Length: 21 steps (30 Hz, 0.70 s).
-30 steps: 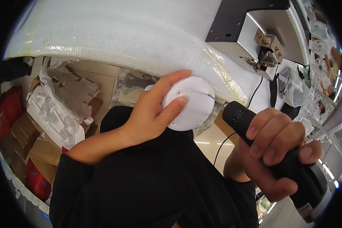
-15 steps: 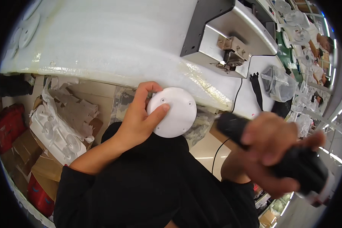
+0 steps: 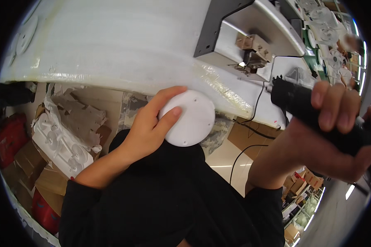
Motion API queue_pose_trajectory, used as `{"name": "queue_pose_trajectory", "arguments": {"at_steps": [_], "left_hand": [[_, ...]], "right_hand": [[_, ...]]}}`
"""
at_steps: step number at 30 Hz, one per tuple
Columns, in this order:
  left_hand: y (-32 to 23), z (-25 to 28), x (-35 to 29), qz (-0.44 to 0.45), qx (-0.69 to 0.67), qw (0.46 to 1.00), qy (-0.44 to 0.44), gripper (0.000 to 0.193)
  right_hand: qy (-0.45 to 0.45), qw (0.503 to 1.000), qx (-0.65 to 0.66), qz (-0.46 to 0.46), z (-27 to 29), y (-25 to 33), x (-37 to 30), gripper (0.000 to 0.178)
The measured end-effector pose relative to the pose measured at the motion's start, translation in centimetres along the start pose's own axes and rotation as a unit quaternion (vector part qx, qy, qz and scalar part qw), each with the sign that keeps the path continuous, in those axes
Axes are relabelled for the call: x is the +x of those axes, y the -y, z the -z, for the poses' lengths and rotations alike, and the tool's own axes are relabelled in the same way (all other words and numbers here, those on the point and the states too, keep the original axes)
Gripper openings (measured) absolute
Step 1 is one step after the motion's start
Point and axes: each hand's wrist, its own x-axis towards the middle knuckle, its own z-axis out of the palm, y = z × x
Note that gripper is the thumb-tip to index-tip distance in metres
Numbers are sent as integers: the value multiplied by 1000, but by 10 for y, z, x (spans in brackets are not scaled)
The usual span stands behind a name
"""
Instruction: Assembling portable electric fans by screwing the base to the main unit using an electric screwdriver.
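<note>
A round white plastic disc (image 3: 191, 123) with small holes near its rim is gripped at its left side by my left hand (image 3: 154, 123). The thumb lies across the top face and the fingers curl round the edge. My right hand (image 3: 334, 123) is wrapped round a black electric screwdriver (image 3: 297, 96), raised at the right. Its tip points left, toward the silver and dark grey machine (image 3: 231, 41) on the table, and stays apart from it. A small metal block (image 3: 253, 45) sits on the machine's front. My fingers partly hide the tool's body.
A white, plastic-covered table (image 3: 111, 45) runs across the far side. Below its edge at left stands an open carton (image 3: 64, 144) with small white fan-shaped parts. Black cables (image 3: 255, 131) hang by the table edge. At the far right are several fans (image 3: 327, 35) and people.
My right hand has swung up and to the right with the screwdriver, bringing its tip closer to the machine. The disc has turned a little in my left hand.
</note>
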Motion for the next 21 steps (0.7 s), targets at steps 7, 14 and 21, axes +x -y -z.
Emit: {"name": "queue_pose_trajectory", "arguments": {"at_steps": [7,14,21], "left_hand": [[0,-2,9,-7,18,999,29,40],[-2,-3,9,-4,-15,1000,17,38],[11,0,8,-7,-3,1000,27,47]], "right_hand": [[13,995,74,-66,-28,-5,-27,57],[76,991,66,-83,-29,-14,-31,57],[95,989,56,-96,-38,-20,-35,51]]}}
